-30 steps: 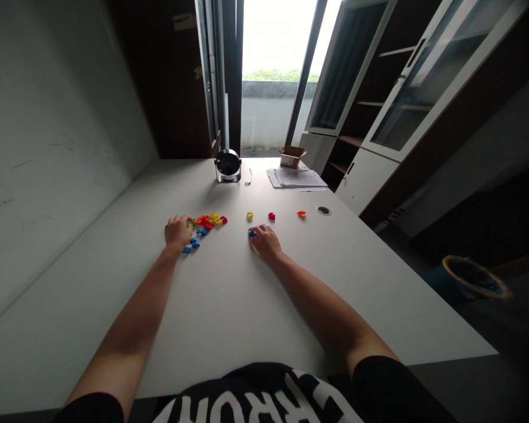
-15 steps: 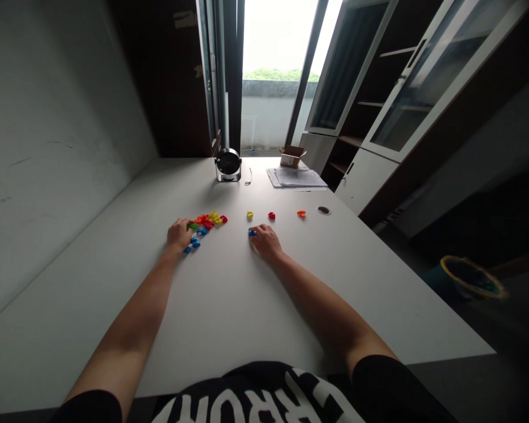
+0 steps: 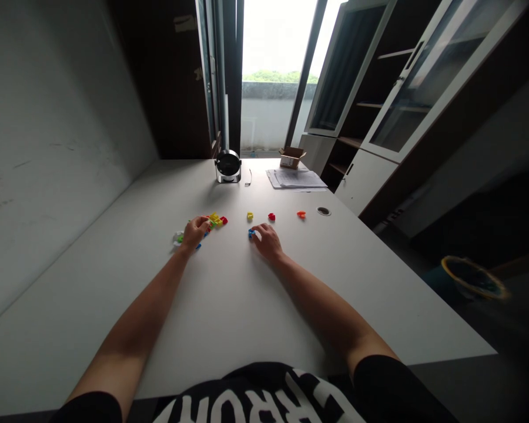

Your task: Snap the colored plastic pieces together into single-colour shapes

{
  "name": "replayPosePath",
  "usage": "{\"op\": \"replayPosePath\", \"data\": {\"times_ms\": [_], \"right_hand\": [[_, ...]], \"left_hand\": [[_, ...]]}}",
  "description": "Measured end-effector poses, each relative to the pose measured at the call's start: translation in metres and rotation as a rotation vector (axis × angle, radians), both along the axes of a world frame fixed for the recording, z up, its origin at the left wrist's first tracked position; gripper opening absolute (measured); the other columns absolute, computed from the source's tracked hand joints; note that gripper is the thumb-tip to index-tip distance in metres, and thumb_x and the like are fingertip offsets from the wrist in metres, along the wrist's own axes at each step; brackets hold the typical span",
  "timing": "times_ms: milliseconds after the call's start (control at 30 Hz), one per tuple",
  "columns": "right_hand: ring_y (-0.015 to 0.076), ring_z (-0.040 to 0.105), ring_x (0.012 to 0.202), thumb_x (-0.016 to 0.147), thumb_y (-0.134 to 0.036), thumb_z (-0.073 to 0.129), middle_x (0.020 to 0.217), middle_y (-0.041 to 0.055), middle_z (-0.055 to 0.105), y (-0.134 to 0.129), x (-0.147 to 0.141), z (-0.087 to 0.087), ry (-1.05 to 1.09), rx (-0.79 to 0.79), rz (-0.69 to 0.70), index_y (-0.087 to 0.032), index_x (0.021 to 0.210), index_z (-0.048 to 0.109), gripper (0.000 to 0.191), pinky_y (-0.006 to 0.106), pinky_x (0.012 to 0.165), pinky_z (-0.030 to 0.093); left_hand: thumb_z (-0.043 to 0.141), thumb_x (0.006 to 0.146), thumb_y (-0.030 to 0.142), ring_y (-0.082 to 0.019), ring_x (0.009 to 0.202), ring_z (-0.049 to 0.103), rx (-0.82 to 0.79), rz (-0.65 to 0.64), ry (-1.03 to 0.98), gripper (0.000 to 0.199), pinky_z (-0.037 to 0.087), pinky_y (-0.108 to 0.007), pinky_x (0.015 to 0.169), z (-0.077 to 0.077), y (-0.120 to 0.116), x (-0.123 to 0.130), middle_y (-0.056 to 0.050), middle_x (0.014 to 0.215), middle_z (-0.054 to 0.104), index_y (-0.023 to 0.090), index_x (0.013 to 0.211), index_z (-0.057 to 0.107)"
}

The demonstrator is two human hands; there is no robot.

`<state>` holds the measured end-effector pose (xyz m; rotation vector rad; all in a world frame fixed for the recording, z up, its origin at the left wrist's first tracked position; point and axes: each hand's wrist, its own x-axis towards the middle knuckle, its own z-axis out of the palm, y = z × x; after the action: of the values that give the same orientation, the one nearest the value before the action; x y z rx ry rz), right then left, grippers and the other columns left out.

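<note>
Black shirt [image 3: 247, 379] with white lettering occupies the near edge of the white table [image 3: 229, 311]. Both bare forearms extend far across the tabletop. Left hand [image 3: 195, 232] rests over the near side of a loose cluster of plastic blocks [image 3: 214, 220]. Its fingers [image 3: 201, 223] are curled and bunched, tips directed far and right toward the cluster's yellow and red blocks; any pinch cannot be confirmed. Green block [image 3: 180, 238] and white piece [image 3: 176, 238] lie just left of that hand, with small blue blocks [image 3: 198, 247] just beside its near edge.

Right hand [image 3: 268, 242] sits right of the cluster, its fingers [image 3: 258, 230] curled, tips at blue block [image 3: 251, 234]. That block lies at the hand's left side, far nearer the right hand than the left. Its long axis is not determinable, and any pinch cannot be confirmed.

Farther out, yellow block [image 3: 250, 216], red block [image 3: 271, 216] and orange block [image 3: 300, 214] stand well apart in a row. Beyond are a desk fan [image 3: 228, 166], papers [image 3: 296, 180] and a cardboard box [image 3: 292, 157], with a window [image 3: 277, 70] at the far end.
</note>
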<state>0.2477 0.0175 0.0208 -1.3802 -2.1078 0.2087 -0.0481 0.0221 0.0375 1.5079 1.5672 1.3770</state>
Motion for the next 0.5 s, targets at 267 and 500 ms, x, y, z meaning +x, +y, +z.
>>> {"op": "replayPosePath", "data": {"times_ms": [267, 500], "right_hand": [[0.0177, 0.063, 0.085, 0.100, -0.032, 0.048, 0.090, 0.0033, 0.071, -0.017, -0.015, 0.010, 0.257, 0.007, 0.071, -0.021, 0.094, 0.069, 0.024, 0.029, 0.085, 0.045], [0.0137, 0.060, 0.067, 0.098, -0.046, 0.055, 0.079, 0.0009, 0.071, -0.024, -0.020, 0.011, 0.354, -0.066, 0.234, -0.022, 0.092, 0.070, 0.029, 0.025, 0.069, 0.047]], "left_hand": [[0.069, 0.080, 0.043, -0.013, 0.064, 0.059, -0.050, -0.294, -0.290, 0.032, 0.046, -0.027, 0.062, -0.006, -0.021, 0.059, -0.005, 0.080, 0.070, 0.016, 0.097, 0.069], [0.069, 0.081, 0.037, -0.017, 0.075, 0.067, -0.051, -0.401, -0.280, 0.028, 0.051, -0.031, 0.072, -0.008, -0.033, 0.070, -0.007, 0.086, 0.073, 0.016, 0.100, 0.070]]}}
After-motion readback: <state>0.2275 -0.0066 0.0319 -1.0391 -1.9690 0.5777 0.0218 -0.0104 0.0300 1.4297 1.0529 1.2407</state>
